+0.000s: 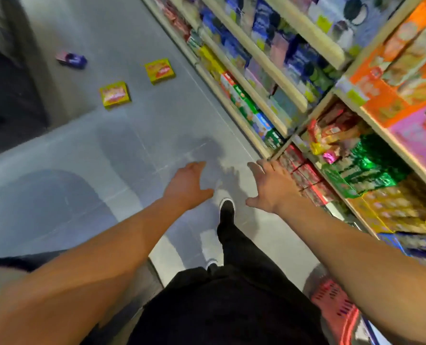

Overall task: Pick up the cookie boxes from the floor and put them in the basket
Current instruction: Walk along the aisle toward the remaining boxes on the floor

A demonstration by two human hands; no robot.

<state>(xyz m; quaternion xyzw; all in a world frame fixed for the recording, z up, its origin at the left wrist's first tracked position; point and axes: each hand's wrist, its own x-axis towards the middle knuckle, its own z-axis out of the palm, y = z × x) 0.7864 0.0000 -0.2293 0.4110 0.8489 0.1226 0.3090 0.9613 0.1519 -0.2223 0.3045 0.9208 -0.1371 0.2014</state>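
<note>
1. The person stands in a shop aisle on a grey tiled floor (157, 125), beside tall shelves (304, 100) full of coloured packets.
2. Three boxes lie on the floor, well apart from the hands: two yellow cardboard cookie boxes (115, 95) (160, 70) and, farther away, one purple box (72, 60).
3. The left hand (188, 185) and the right hand (273, 186) both reach forward in the air. The fingers of each are spread and released; they hold nothing.
4. The red plastic basket (336, 305) is low at the right, behind the right arm, partly hidden.
5. I judge the step is the approach: no box is picked up yet. The next move calls for walking closer, bending down and gripping the nearest yellow box.
</note>
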